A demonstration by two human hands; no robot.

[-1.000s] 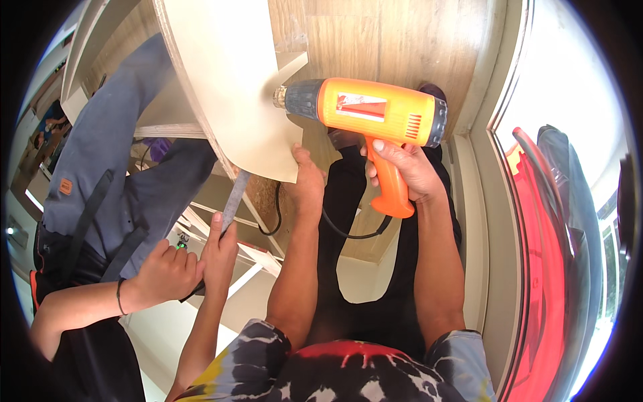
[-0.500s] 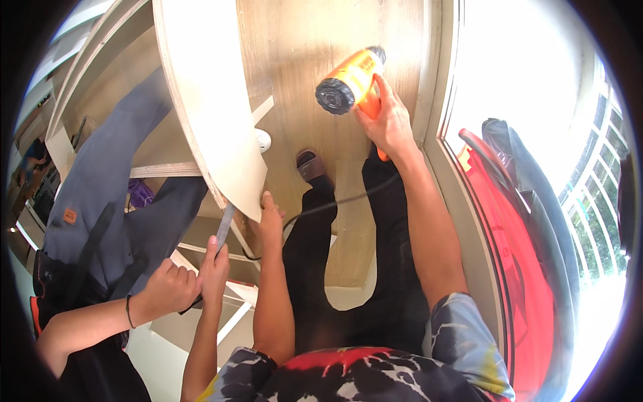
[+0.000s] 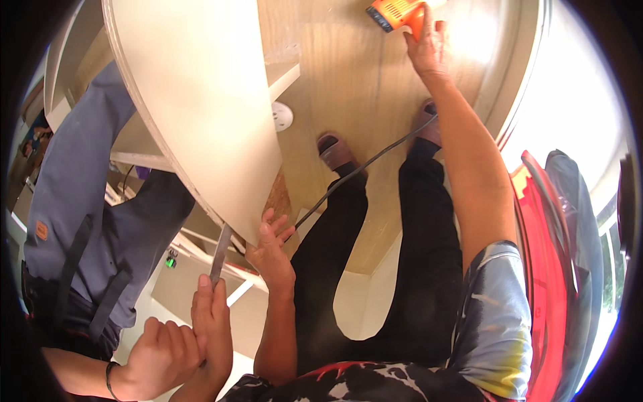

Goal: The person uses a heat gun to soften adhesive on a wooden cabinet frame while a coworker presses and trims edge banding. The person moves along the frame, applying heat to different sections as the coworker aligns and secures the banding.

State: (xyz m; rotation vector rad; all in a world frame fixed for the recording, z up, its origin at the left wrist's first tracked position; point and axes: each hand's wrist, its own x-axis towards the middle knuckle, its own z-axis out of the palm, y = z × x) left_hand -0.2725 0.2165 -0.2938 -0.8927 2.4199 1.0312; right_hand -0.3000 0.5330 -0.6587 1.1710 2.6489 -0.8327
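Note:
My right hand is wrapped round the grip of an orange heat gun, held up at the far right and partly cut off by the top edge. My left hand, fingers apart, is by the near tip of a curved white panel, touching or almost touching it; I see nothing held in it. A co-worker's hand grips a flat grey metal blade, whose end meets the panel's edge. The co-worker's other hand is a fist beside it.
A dark power cord crosses over my legs. At left stands a person in grey trousers, among pale wooden frame parts. A white round fitting sits beyond the panel. Red and dark bags line the right side.
The heat gun in my right hand has moved farther away and to the right. My left hand's fingers have spread from the panel's tip. The view has shifted.

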